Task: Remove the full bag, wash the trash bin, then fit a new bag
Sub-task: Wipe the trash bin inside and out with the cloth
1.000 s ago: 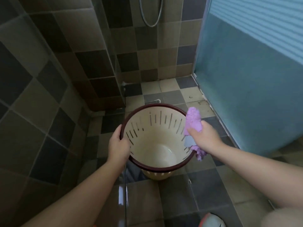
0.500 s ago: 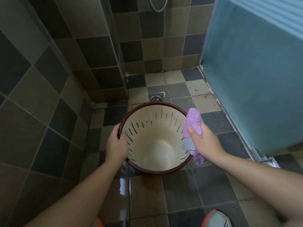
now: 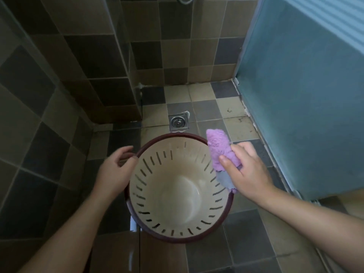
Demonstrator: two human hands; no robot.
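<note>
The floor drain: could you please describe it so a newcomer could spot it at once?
Start at the blue door on the right, then look left across the tiled floor. Just beyond the trash bin lies the floor drain, the only square metal plate with a round grate.

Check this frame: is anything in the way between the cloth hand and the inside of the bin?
Nothing visible. The right hand presses the purple cloth against the trash bin at its right rim, and the interior below is open and bagless. The left hand sits at the left rim, clear of that path.
</note>
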